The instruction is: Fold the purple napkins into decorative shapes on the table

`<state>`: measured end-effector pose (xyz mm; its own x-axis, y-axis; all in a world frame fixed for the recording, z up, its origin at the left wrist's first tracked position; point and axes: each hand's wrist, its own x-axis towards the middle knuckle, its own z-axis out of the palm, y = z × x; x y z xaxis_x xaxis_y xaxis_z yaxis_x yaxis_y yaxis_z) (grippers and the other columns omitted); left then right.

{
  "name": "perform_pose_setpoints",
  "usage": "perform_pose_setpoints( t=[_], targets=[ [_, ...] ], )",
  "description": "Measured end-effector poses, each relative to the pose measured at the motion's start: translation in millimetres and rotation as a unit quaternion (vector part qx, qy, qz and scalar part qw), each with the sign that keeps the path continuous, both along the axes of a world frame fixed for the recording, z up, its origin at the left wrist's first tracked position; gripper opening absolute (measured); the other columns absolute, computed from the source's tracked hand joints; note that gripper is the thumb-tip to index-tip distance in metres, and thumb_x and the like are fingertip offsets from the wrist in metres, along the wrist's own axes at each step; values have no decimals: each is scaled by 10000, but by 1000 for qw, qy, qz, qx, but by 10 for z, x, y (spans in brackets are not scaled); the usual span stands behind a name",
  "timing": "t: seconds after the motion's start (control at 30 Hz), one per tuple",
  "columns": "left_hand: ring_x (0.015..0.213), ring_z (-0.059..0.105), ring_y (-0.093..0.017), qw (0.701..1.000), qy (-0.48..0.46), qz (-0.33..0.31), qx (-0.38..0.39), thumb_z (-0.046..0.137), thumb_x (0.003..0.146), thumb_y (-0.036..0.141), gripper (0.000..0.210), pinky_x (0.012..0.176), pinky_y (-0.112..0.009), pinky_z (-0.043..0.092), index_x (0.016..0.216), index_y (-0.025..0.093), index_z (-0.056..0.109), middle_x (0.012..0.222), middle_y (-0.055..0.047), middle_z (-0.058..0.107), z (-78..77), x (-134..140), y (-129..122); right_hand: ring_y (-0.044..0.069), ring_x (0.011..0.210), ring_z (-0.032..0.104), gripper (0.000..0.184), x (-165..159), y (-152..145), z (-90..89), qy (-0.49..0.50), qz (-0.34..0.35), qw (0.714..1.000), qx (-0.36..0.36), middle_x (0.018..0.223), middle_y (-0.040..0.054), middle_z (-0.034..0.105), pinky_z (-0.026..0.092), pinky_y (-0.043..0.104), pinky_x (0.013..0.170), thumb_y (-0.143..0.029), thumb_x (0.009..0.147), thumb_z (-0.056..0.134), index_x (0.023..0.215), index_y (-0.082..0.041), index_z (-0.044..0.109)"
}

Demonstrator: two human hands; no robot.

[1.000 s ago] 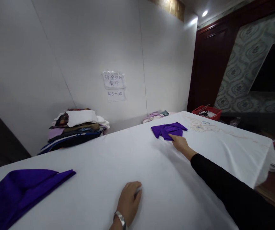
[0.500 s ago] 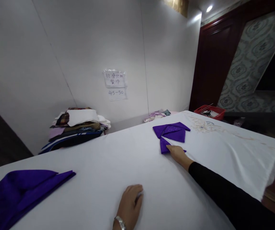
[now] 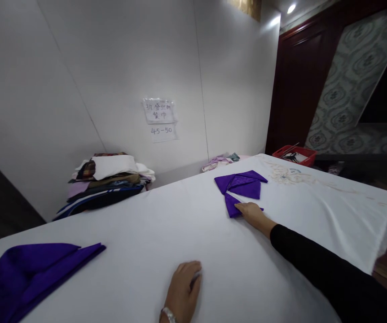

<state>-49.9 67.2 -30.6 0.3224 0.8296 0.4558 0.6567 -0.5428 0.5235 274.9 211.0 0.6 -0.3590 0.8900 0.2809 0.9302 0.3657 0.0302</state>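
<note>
My right hand (image 3: 252, 214) reaches across the table, its fingers closed on the edge of a small folded purple napkin (image 3: 230, 206) that lies flat. My fingers cover part of that napkin, and a thin tip of it shows past my wrist side. Just behind it are more folded purple napkins (image 3: 247, 185), overlapping one another. Nearer to me, my left hand (image 3: 184, 287) rests on the white tablecloth (image 3: 139, 269), its fingers loosely bent, the thumb apart from them, and nothing visible in it. At the left lies a larger folded purple cloth (image 3: 35, 278), partly out of view.
Beyond the table's far left edge stands a pile of folded clothes (image 3: 109, 179). More fabric (image 3: 218, 162) lies behind the far edge. A red basket (image 3: 294, 155) sits at the far right corner. A handwritten paper sign (image 3: 160, 119) hangs on the wall.
My right hand has shifted very slightly to the right, and the small napkin under it has turned a little. My left hand stays resting on the cloth. The view has tilted slightly.
</note>
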Motion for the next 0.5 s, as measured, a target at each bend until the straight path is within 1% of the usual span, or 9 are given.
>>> perform_pose_setpoints(
  t=[0.17,0.4,0.5],
  targets=[
    [911,599,-199,1000,10,0,-4,477,815,283,199,818,-386,517,938,229,623,960,-73,663,-12,-5,3,204,977,575,366,33,70,21,-17,28,999,2,1087,115,619,389,299,829,-102,828,388,1156,-144,547],
    [906,605,-185,1000,20,-1,11,492,807,282,188,811,-349,526,926,230,627,952,-57,669,-21,-21,24,214,998,562,358,65,25,-142,-38,29,999,-2,1110,123,603,401,318,818,-108,849,373,1165,-141,539],
    [907,607,-184,1000,23,-2,18,493,807,282,193,811,-343,527,937,230,626,957,-57,669,-38,-29,26,212,998,559,353,44,22,-87,-36,29,999,0,1100,122,605,395,321,824,-112,850,377,1160,-147,541]
  ],
)
